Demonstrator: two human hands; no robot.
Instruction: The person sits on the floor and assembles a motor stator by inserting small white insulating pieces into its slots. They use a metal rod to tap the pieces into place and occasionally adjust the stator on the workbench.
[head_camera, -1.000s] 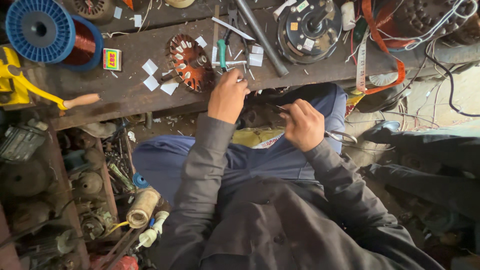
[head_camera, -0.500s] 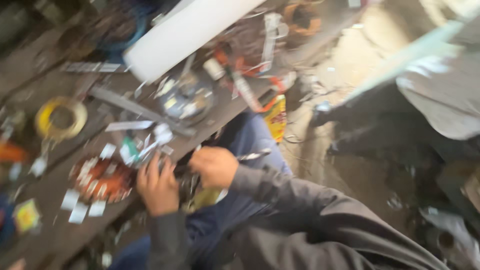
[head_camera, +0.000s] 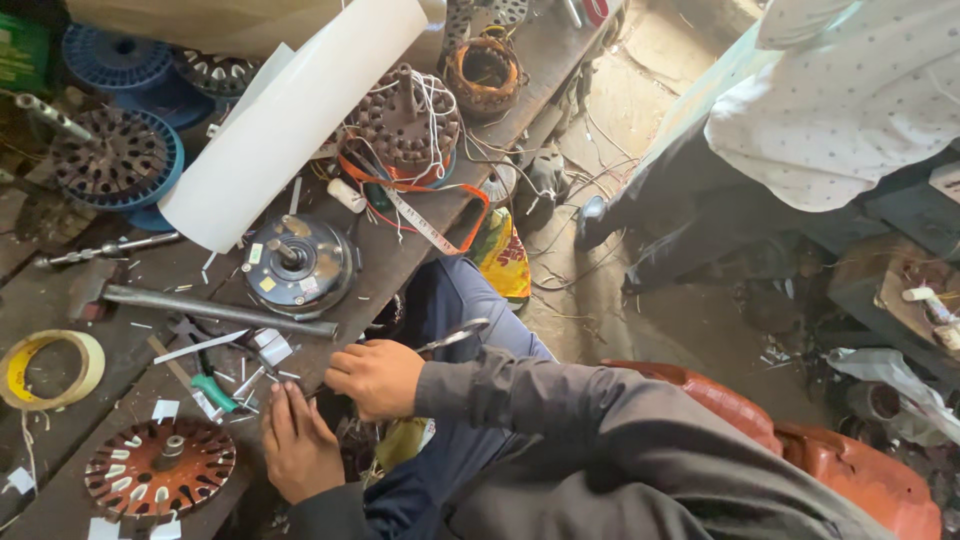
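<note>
Cluttered wooden workbench (head_camera: 60, 300) fills the left half of the frame, running from lower left to upper centre, strewn with motor parts and paper scraps. At lower centre, the person's right hand (head_camera: 375, 377) has its fingers curled shut around the handles of a pair of scissors (head_camera: 452, 337), whose blades point toward the right, above a blue-trousered knee. Just below and left of it, the left hand (head_camera: 297, 445) lies flat at the bench edge with fingers straight and held together; whether it pins anything beneath cannot be told. Near its fingertips sit small white paper slips (head_camera: 268, 348) and a green-handled tool (head_camera: 212, 391). At lower left lies a rust-red slotted stator core (head_camera: 160, 467). Left edge, a roll of yellowish tape (head_camera: 50, 368). A hammer (head_camera: 200, 302) lies across the bench's middle, with a round fan motor housing (head_camera: 297, 264) just above it. A large white paper roll (head_camera: 290, 120) slants across the upper left, beside a wound stator (head_camera: 403, 118) with white leads. At upper right, another person in a dotted white shirt (head_camera: 850, 90) stands on the littered floor
</note>
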